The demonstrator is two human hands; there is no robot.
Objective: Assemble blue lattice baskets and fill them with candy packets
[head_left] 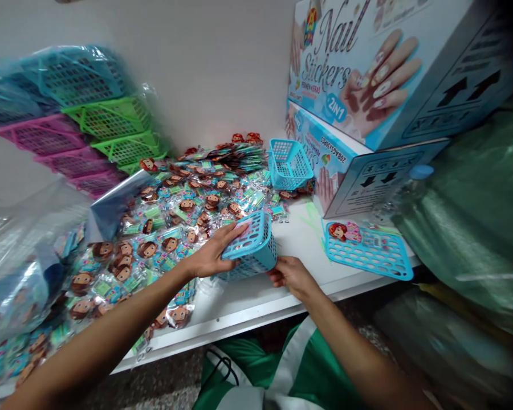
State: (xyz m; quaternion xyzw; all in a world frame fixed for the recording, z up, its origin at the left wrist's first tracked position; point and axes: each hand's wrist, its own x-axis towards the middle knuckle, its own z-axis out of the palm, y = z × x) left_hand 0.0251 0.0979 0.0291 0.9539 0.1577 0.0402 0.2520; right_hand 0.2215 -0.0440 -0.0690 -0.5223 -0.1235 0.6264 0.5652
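A light-blue plastic basket [256, 259] with a perforated lid [253, 233] on it is tilted over the front of the white table. My left hand [214, 253] grips it from the left, thumb low on the side and fingers over the lid. Pinched at the basket's lower right corner are the fingers of my right hand [291, 277]; whether they hold anything besides the basket is hidden. Something pink shows under or on the lid near my left fingertips. Right of my hands lies another blue lid [367, 259], with a small packet bearing a red-haired doll figure [344, 231] on it.
Many small clear packets with doll heads [188, 205] cover the table's left and middle. An open blue basket [289, 165] stands behind, beside stacked Nail Stickers cartons [325, 154]. Stacked coloured baskets [123, 119] rise at the back left. A green plastic sack [474, 222] bulges at right.
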